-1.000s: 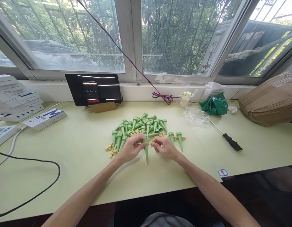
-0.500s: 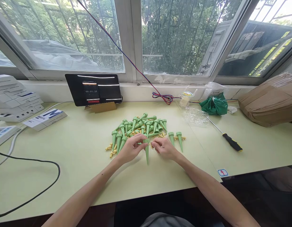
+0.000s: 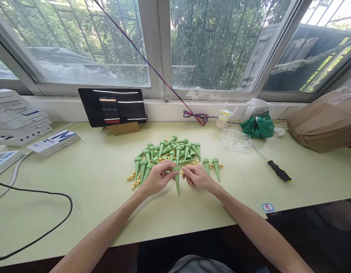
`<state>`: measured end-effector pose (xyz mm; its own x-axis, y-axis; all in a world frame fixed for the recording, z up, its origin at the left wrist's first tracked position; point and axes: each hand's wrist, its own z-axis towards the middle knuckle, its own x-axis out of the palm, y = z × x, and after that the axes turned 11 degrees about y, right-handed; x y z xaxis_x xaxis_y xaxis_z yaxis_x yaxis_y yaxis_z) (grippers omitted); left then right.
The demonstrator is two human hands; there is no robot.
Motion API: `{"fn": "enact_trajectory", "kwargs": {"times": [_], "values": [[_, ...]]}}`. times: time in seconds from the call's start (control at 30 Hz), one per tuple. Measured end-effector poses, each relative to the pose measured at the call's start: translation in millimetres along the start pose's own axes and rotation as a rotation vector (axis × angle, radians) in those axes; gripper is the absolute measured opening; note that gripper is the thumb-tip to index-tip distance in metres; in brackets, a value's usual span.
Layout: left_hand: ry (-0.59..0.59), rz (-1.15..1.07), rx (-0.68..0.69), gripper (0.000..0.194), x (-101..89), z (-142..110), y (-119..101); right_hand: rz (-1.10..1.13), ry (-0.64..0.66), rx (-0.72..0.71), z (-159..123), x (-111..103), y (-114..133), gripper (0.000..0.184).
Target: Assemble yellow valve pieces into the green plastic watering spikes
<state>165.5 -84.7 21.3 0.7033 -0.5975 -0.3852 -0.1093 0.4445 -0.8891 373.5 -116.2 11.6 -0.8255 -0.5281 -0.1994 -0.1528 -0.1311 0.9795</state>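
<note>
My left hand [image 3: 161, 176] is closed on the capped top of a green plastic spike [image 3: 177, 185], whose tip points down toward the table. Close by on the right, my right hand [image 3: 198, 176] pinches a small yellow valve piece [image 3: 181, 172] against the spike's side, just under the cap; whether it sits in a hole I cannot tell. Behind both hands lies a pile of green spikes [image 3: 163, 145] with yellow pieces [image 3: 134, 185] among and beside them. Two more spikes [image 3: 215, 168] rest right of my right hand, with yellow pieces showing at their upper ends.
A screwdriver [image 3: 277, 170] lies at right, near crumpled clear plastic [image 3: 235, 139] and a green bag [image 3: 257, 126]. A large brown package [image 3: 320, 121] stands far right. A tablet [image 3: 129, 108] leans at the back; white boxes [image 3: 18, 121] and a black cable [image 3: 70, 206] are at left.
My right hand has turned slightly and brought the yellow valve piece up against the spike. The spike's tip has shifted a little to the right. My left hand stays nearly still.
</note>
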Motion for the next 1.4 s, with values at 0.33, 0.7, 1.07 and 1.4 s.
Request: {"fn": "enact_trajectory", "kwargs": {"times": [0.33,0.7,1.07,1.4], "values": [[0.008,0.033,0.006,0.015,0.3,-1.2,0.5,-0.032,-0.019,-0.016,-0.9,1.1,1.4,0.043],[0.03,0.035,-0.011,0.02,1.5,-0.2,-3.0,-0.071,0.0,-0.015,-0.9,-0.3,0.8,0.046],[-0.006,0.076,0.001,0.021,2.5,-0.1,-1.0,0.006,-0.088,-0.018,2.1,-5.2,-2.3,0.053],[-0.007,0.294,-0.008,0.024,3.5,-0.8,-0.1,-0.235,-0.109,-0.167,-4.8,-3.3,15.4,0.036]]}}
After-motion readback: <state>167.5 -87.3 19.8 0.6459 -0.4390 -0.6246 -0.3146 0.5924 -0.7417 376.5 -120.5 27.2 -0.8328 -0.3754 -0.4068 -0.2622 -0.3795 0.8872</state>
